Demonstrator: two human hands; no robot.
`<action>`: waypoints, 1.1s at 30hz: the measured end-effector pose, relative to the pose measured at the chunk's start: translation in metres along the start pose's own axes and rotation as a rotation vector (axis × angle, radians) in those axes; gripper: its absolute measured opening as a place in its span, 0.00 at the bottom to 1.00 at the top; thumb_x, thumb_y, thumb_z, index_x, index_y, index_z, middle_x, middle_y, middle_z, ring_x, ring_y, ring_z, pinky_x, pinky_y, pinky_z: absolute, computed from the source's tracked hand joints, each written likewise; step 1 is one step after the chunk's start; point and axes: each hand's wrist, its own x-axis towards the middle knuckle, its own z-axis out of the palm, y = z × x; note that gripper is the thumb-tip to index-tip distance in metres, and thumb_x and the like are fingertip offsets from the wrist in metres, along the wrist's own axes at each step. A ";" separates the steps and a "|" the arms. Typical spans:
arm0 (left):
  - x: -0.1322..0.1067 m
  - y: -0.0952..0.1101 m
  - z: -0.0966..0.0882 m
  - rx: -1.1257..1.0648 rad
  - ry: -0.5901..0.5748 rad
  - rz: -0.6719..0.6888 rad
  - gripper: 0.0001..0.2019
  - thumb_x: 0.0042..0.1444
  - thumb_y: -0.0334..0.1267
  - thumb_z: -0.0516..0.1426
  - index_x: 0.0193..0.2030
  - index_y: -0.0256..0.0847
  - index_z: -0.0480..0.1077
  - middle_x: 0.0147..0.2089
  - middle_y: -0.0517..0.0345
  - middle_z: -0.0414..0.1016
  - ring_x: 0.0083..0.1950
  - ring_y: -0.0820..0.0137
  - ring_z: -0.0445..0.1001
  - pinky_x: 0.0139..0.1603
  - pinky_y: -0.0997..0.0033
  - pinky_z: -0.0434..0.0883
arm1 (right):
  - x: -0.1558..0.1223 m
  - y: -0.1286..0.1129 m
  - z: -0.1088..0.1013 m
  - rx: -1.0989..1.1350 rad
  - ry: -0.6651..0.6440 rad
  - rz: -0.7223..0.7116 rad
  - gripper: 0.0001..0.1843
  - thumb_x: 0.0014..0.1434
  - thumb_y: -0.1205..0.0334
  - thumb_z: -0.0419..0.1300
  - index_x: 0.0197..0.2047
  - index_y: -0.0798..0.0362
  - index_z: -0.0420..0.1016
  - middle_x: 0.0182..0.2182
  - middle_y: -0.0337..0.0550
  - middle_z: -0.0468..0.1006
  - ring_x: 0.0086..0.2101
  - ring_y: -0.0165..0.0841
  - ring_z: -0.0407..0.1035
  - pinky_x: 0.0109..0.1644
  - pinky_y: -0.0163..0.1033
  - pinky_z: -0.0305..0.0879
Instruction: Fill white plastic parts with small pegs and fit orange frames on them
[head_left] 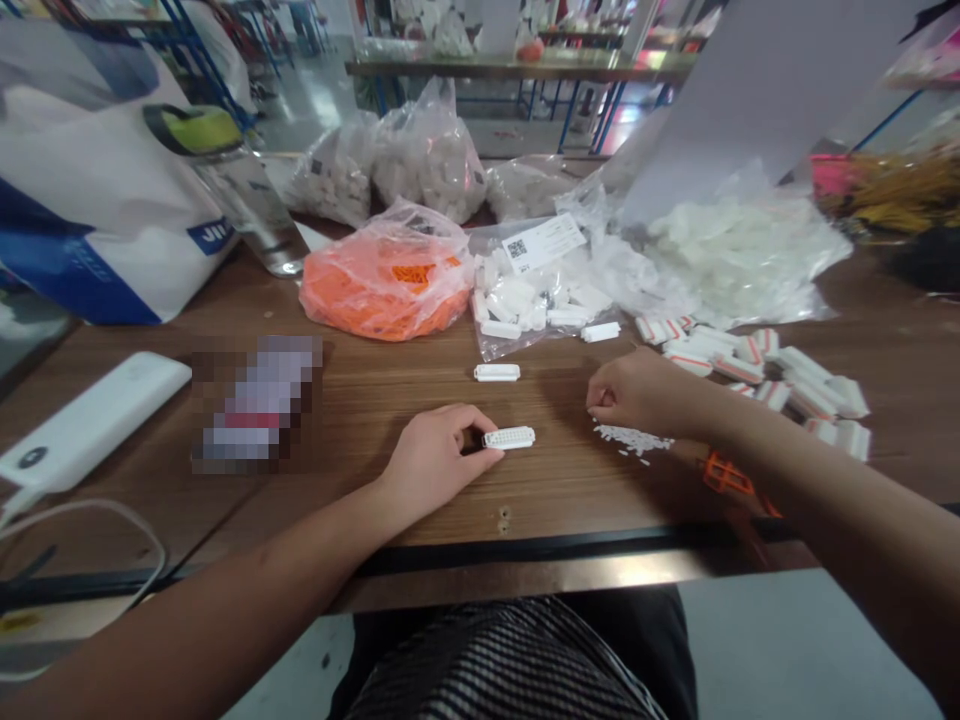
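My left hand [431, 457] grips a white multi-hole connector housing [508, 437] by its end, just above the wooden tabletop [420, 470]. My right hand [637, 392] is a little to the right, its fingertips pinched together just above a scatter of tiny white pins [632, 438]. Whether those fingertips hold a pin is hidden. A loose white housing [496, 372] lies ahead of the gap between my hands, and another [600, 332] lies by a clear bag of white housings [525, 300].
Beyond my right hand lies a heap of white housings with orange marks [757, 375]. An orange plastic piece [727, 474] sits under my right forearm. An orange-filled bag [386, 280], white-filled bags, a water bottle [247, 205], a tote bag [97, 190] and a white power bank [90, 420] crowd the table.
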 end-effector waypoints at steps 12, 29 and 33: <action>0.001 -0.001 0.001 -0.004 0.005 0.023 0.05 0.50 0.37 0.63 0.34 0.43 0.76 0.24 0.66 0.65 0.25 0.75 0.60 0.28 0.74 0.58 | 0.015 0.036 0.015 0.435 -0.124 0.205 0.08 0.46 0.57 0.58 0.23 0.53 0.74 0.17 0.38 0.74 0.19 0.27 0.64 0.23 0.34 0.59; 0.000 -0.001 0.002 -0.023 0.012 0.027 0.05 0.49 0.35 0.63 0.34 0.42 0.75 0.25 0.65 0.67 0.26 0.75 0.61 0.30 0.73 0.60 | -0.014 -0.002 0.013 0.292 0.175 0.135 0.06 0.50 0.64 0.57 0.24 0.52 0.74 0.21 0.39 0.76 0.23 0.30 0.68 0.28 0.36 0.60; 0.000 -0.002 0.003 -0.025 0.011 0.045 0.05 0.49 0.36 0.64 0.34 0.42 0.75 0.24 0.66 0.65 0.25 0.75 0.60 0.29 0.74 0.58 | -0.012 -0.051 0.015 0.655 0.252 0.025 0.07 0.54 0.61 0.58 0.27 0.51 0.76 0.24 0.37 0.76 0.26 0.29 0.67 0.30 0.36 0.60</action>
